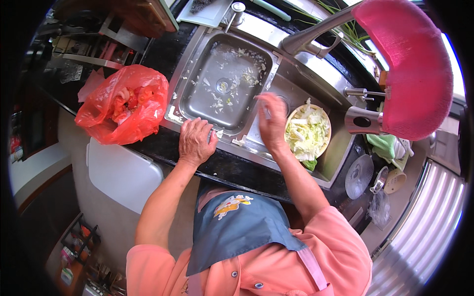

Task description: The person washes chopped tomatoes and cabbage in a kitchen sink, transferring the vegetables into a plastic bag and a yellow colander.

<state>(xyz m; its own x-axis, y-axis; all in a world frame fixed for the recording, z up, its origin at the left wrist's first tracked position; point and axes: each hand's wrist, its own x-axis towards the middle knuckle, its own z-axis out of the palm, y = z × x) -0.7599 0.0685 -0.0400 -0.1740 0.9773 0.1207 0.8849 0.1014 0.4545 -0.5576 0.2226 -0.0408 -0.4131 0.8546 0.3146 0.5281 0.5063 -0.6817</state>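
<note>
My left hand (196, 142) rests palm down on the front rim of the stainless steel sink (218, 100), holding nothing, with the thumb apart from the fingers. Over the divider beside the left basin hovers my right hand (273, 118), slightly blurred, fingers bent and nothing seen in them. Just right of it, a round pale bowl (329, 138) stands in the right basin, heaped with shredded cabbage (305, 131). A green leaf (309, 164) sticks out at its near side. Wet cabbage scraps (250, 76) lie scattered in the left basin around the drain (223, 86).
A red plastic bag (148, 122) with food scraps sits on the black counter at left. The faucet (296, 42) arches over the right side, its spout wrapped in pink cloth (414, 70). A soap dispenser (238, 8) stands behind. Ribbed glass lid (359, 177) and utensils lie right.
</note>
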